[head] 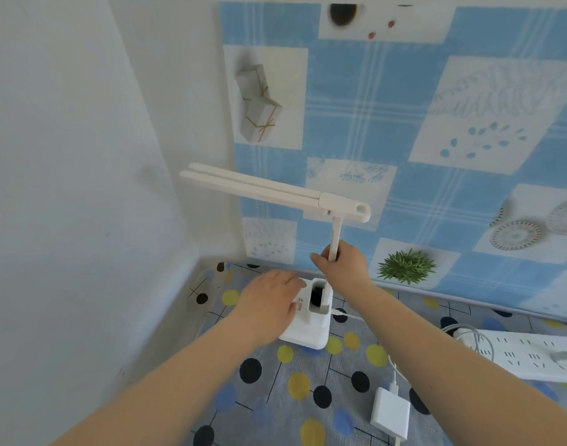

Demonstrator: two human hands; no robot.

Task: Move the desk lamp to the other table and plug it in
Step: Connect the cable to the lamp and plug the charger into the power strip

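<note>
Two hands on the lamp (311,313) near the table's (308,397) back-left corner: right (341,263) clamped round its thin stem, left (269,305) flat against the base, which I'd guess is top-heavy and wobbly.

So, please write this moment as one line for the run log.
right hand: grips lamp stem | left hand: on lamp base | adapter: lying on table, not in power strip
</note>
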